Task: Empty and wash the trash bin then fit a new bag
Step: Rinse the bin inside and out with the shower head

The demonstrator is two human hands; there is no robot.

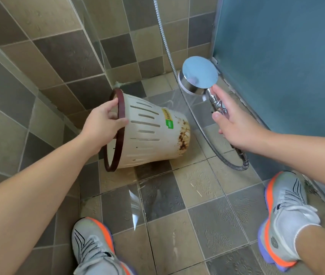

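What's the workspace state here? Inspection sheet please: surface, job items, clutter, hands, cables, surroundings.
Surface: tiled floor, wet, brown runoff beside the bin.
Job's things: trash bin tipped on its side, dark rim ring, brown stains near its base, no bag fitted; shower head spraying water toward the bin's base.
Clutter: nothing seen.
Grippers: left hand grips the bin's rim; right hand holds the shower head's handle.
Cables: metal shower hose loops down across the floor.
Surroundings: tiled walls, blue panel on the right, two sneakers.
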